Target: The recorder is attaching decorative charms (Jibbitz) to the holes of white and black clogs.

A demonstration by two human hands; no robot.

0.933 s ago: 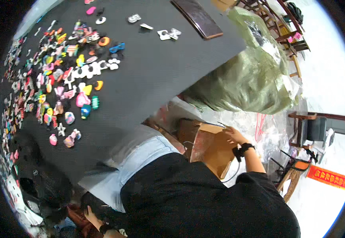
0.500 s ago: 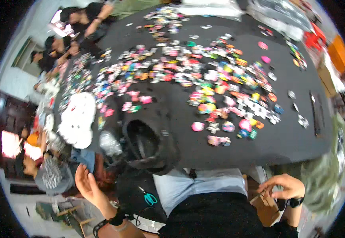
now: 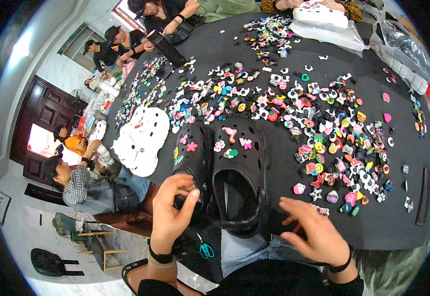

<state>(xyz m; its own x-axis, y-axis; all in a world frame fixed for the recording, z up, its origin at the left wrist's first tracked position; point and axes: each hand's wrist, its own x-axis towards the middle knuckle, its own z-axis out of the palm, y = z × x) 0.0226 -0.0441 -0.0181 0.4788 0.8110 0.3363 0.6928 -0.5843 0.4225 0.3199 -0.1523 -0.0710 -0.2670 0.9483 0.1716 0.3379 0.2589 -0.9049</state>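
Observation:
A pair of black clogs lies side by side near the table's front edge. The left clog (image 3: 195, 160) has pink, yellow and blue charms on its toe. The right clog (image 3: 248, 166) carries pink flower and bow charms and a green one; its foot opening faces me. My left hand (image 3: 173, 212) is over the heel end of the left clog, partly hiding its opening, thumb and fingers apart; whether it touches the clog I cannot tell. My right hand (image 3: 313, 232) hovers right of the right clog, fingers spread, holding nothing. Loose shoe charms (image 3: 343, 148) spread beyond it.
White clogs (image 3: 143, 140) stand left of the black pair. Scissors (image 3: 205, 249) with teal handles lie below the table edge by my lap. A dark bar (image 3: 425, 197) is at the right edge. Other people sit along the left and far sides; plastic bags (image 3: 407, 54) lie far right.
Both hands have come up and inward from low at the sides, the left to the left clog, the right beside the right clog. The view has shifted; the clogs appear farther right.

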